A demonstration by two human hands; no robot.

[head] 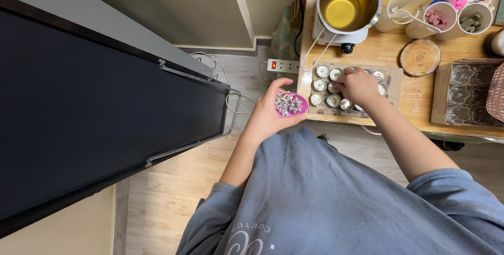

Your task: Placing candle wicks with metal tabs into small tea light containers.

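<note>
Head view: nearest us, our left hand cups a pink dish of small metal pieces, just left of the cardboard tray of round metal cups on the desk. Our right hand rests over the tray, fingers pinched at a cup. Beyond the tray, a steel pot of yellow liquid; right of it, white tubs.

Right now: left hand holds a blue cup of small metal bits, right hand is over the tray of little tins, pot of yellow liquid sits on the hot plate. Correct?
Not quite: in the head view the cup in the left hand is pink, not blue. The rest holds: right hand over the tray of little tins, pot of yellow liquid on the hot plate.
</note>
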